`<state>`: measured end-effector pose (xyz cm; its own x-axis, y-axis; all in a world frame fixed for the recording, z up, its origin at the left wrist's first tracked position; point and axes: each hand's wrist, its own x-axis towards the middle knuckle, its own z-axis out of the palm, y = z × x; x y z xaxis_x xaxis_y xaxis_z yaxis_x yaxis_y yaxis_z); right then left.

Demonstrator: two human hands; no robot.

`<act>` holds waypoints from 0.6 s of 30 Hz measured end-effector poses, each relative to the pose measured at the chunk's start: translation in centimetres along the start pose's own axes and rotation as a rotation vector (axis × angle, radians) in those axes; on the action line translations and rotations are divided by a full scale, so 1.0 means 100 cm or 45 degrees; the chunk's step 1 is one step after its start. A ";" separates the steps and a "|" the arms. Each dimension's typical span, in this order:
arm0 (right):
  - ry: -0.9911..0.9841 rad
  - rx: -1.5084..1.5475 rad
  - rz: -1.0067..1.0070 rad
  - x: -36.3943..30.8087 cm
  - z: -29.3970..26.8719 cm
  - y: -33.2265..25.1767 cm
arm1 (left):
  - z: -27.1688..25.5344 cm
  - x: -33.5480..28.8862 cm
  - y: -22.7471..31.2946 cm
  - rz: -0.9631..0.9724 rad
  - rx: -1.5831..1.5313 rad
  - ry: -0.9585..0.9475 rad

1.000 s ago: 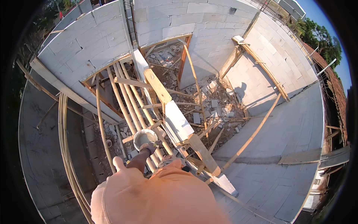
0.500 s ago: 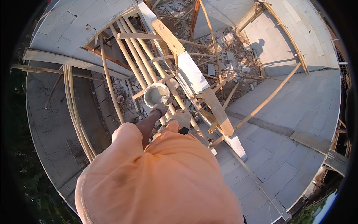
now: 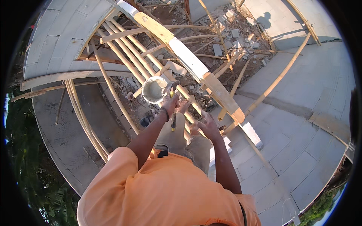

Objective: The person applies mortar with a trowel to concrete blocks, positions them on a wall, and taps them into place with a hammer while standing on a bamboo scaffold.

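Note:
My left hand (image 3: 171,104) is closed round the black and yellow handle of a hammer (image 3: 173,122), whose dark head is up by the bucket rim. Just beyond it stands a round bucket (image 3: 145,93) with wet grey mortar (image 3: 155,90) inside, set on the wooden poles (image 3: 132,59). My right hand (image 3: 208,127) is held out over the poles with its fingers spread, and nothing shows in it. Close to its right side runs a narrow wall top of white block (image 3: 188,60) with timber planks (image 3: 222,98) along it.
I stand on the poles above a rubble-strewn floor (image 3: 241,37). Pale block walls (image 3: 279,139) rise on the right and a grey wall (image 3: 83,139) on the left. Slanting props (image 3: 281,77) cross at the right, and thin poles (image 3: 83,120) lean at the left.
My right hand has come into view over the poles, fingers spread. My left hand has moved slightly right and nearer, and the hammer in it now shows clearly. The view has shifted.

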<state>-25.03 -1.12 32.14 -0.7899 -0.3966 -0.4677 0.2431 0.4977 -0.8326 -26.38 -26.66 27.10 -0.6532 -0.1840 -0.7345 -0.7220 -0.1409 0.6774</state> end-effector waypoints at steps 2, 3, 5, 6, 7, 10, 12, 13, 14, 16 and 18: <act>0.013 -0.223 -0.111 0.019 0.019 -0.006 | 0.051 -0.018 0.005 0.075 -0.391 -0.034; -0.010 -0.126 -0.121 0.025 0.032 -0.014 | 0.060 -0.023 -0.001 0.060 -0.487 -0.069; -0.042 -0.036 -0.118 0.034 0.044 -0.013 | 0.057 -0.026 -0.016 0.021 -0.526 -0.245; -0.071 -0.009 -0.075 0.028 0.046 -0.005 | 0.056 -0.031 -0.023 -0.004 -0.536 -0.244; -0.091 0.022 -0.029 0.024 0.048 0.002 | 0.054 -0.034 -0.029 -0.068 -0.531 -0.312; -0.010 0.135 0.160 0.014 0.044 0.023 | 0.042 -0.027 -0.045 -0.271 -0.024 -0.587; -0.095 -0.220 0.574 -0.012 0.024 0.101 | 0.072 -0.026 -0.020 -0.178 1.053 -0.764; -0.016 -0.183 0.529 -0.021 0.026 0.111 | 0.055 -0.024 -0.040 -0.193 1.137 -0.842; 0.084 -0.157 0.500 -0.031 0.028 0.122 | 0.029 -0.022 -0.077 -0.207 1.160 -0.719; -0.054 -0.187 0.943 -0.057 0.025 0.178 | 0.010 -0.030 -0.105 -0.188 1.479 -0.645; 0.004 0.011 1.268 -0.082 0.027 0.208 | -0.011 -0.041 -0.104 -0.166 1.796 -0.672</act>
<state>-11.95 10.48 17.85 -0.2245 0.2011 -0.9535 0.8003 0.5964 -0.0626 -15.95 -25.48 23.13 -0.3521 0.1591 -0.9223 -0.2003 0.9498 0.2403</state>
